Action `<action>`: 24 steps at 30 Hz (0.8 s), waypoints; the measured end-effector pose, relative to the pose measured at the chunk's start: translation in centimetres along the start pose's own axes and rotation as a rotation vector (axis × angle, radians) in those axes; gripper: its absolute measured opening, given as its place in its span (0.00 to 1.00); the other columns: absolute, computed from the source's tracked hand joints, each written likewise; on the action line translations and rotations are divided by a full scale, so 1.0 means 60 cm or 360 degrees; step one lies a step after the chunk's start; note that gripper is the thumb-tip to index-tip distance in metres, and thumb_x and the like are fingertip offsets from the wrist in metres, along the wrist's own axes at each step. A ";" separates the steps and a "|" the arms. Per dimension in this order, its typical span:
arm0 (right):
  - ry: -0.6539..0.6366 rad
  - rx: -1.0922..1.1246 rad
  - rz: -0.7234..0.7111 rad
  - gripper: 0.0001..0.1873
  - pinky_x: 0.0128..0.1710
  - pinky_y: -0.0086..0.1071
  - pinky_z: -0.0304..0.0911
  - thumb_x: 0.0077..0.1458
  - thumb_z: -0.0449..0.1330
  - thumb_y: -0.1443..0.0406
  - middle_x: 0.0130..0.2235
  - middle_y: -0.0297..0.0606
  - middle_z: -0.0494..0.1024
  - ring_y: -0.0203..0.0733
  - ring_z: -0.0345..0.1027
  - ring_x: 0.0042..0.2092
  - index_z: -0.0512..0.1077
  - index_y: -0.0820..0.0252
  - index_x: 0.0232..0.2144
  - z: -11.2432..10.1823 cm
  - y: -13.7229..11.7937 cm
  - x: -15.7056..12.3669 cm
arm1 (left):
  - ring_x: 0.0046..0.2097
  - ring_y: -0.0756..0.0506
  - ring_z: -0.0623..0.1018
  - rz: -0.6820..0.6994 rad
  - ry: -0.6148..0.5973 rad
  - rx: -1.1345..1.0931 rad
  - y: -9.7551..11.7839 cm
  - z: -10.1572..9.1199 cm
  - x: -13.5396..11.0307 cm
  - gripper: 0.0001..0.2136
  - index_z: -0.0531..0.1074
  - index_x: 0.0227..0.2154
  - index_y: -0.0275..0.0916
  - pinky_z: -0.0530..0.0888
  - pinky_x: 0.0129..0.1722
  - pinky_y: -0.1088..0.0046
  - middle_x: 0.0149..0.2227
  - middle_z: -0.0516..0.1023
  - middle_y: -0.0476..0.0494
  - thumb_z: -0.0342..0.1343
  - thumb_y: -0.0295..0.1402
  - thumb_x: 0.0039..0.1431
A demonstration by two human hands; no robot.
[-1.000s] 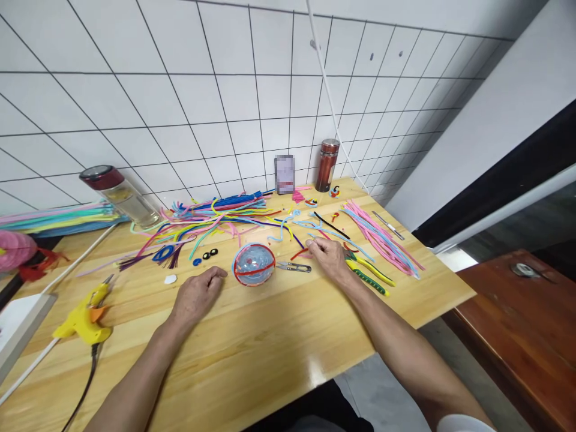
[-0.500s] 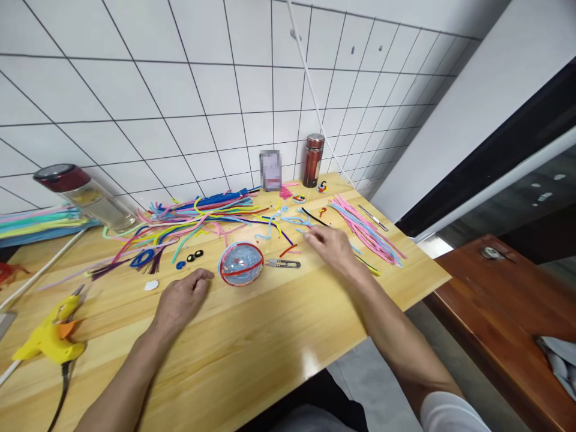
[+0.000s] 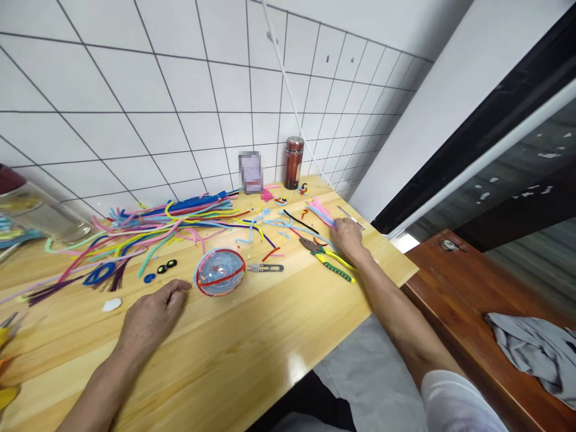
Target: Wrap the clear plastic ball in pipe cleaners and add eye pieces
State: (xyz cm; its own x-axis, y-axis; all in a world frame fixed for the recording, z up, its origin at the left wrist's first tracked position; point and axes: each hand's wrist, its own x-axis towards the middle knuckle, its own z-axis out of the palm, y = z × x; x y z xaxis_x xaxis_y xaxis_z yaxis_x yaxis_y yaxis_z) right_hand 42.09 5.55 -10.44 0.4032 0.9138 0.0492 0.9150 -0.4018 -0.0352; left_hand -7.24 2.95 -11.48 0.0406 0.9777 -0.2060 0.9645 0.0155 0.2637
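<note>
My right hand (image 3: 348, 238) lies over a bundle of pink and light blue pipe cleaners (image 3: 320, 210), its fingers curled down on them. The fingertips are partly hidden. Just left of its wrist are pliers (image 3: 330, 263) with green and yellow handles. My left hand (image 3: 153, 313) rests on the table, curled, with nothing showing in it. Close to its fingertips sits a round, clear-looking bowl-like piece (image 3: 219, 271) edged in red and blue, a red strip across it. Small thread snips (image 3: 267, 268) lie right of that piece.
Loose coloured pipe cleaners (image 3: 180, 219) spread along the wall side. A red thermos (image 3: 294, 163) and a propped phone (image 3: 251, 173) stand at the back. A glass bottle (image 3: 40, 213) and part of a yellow glue gun (image 3: 6, 384) are at left. A tweezer-like tool (image 3: 351, 217) lies at right.
My right hand has moved right onto the pink and blue bundle, uncovering the pliers. My left hand stays curled beside the round piece. The view has turned to the right.
</note>
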 end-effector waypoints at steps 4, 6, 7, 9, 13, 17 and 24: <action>0.0052 0.0016 -0.0010 0.19 0.55 0.39 0.63 0.69 0.49 0.66 0.55 0.53 0.79 0.52 0.71 0.58 0.75 0.61 0.54 0.015 -0.012 -0.008 | 0.43 0.34 0.84 -0.0002 0.0015 0.0000 -0.005 0.002 0.002 0.21 0.80 0.49 0.48 0.74 0.38 0.63 0.43 0.87 0.41 0.43 0.43 0.68; 0.0047 0.0029 0.0008 0.19 0.53 0.38 0.64 0.68 0.50 0.66 0.55 0.51 0.79 0.51 0.72 0.56 0.76 0.59 0.54 0.014 -0.006 -0.007 | 0.43 0.33 0.84 0.0007 0.0035 0.0004 -0.009 0.005 0.005 0.20 0.80 0.48 0.48 0.75 0.38 0.63 0.42 0.87 0.41 0.43 0.44 0.68; 0.0045 0.0035 0.0023 0.19 0.52 0.38 0.65 0.68 0.50 0.66 0.55 0.51 0.79 0.51 0.73 0.56 0.76 0.59 0.54 0.012 -0.001 -0.006 | 0.44 0.33 0.84 0.0014 0.0043 0.0005 -0.012 0.007 0.007 0.20 0.80 0.48 0.48 0.75 0.38 0.62 0.43 0.87 0.40 0.43 0.44 0.68; 0.0045 0.0048 0.0058 0.19 0.52 0.38 0.64 0.67 0.51 0.66 0.55 0.52 0.80 0.51 0.73 0.55 0.77 0.61 0.53 0.007 0.009 -0.004 | 0.44 0.32 0.84 0.0019 0.0052 0.0006 -0.015 0.011 0.009 0.20 0.80 0.49 0.47 0.75 0.38 0.61 0.43 0.87 0.40 0.44 0.44 0.68; 0.0022 0.0118 0.0076 0.20 0.50 0.36 0.64 0.68 0.53 0.56 0.52 0.50 0.82 0.49 0.75 0.52 0.80 0.59 0.50 -0.010 0.031 0.005 | 0.44 0.32 0.84 0.0018 0.0032 -0.0009 -0.014 0.012 0.007 0.21 0.80 0.49 0.47 0.75 0.39 0.61 0.43 0.87 0.39 0.43 0.45 0.68; 0.0058 0.0149 0.0212 0.26 0.49 0.36 0.65 0.70 0.48 0.53 0.53 0.51 0.82 0.50 0.75 0.52 0.80 0.60 0.51 -0.027 0.071 0.028 | 0.46 0.31 0.84 -0.0021 -0.0006 0.0000 -0.002 0.005 0.002 0.22 0.79 0.50 0.45 0.74 0.40 0.61 0.45 0.87 0.38 0.41 0.43 0.68; 0.0036 0.0127 0.0357 0.22 0.53 0.39 0.65 0.64 0.53 0.66 0.57 0.57 0.79 0.52 0.74 0.55 0.80 0.63 0.55 -0.007 0.118 0.065 | 0.43 0.34 0.84 -0.0015 0.0026 0.0029 0.003 0.001 -0.001 0.21 0.79 0.50 0.45 0.73 0.38 0.63 0.42 0.87 0.40 0.43 0.41 0.68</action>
State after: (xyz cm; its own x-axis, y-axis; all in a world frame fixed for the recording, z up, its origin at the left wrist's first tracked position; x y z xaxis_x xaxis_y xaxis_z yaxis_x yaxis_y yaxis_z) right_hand 50.16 6.22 -10.08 0.5972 0.8003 0.0536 0.7991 -0.5877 -0.1268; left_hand -7.05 2.88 -11.47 0.0271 0.9808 -0.1933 0.9694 0.0214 0.2444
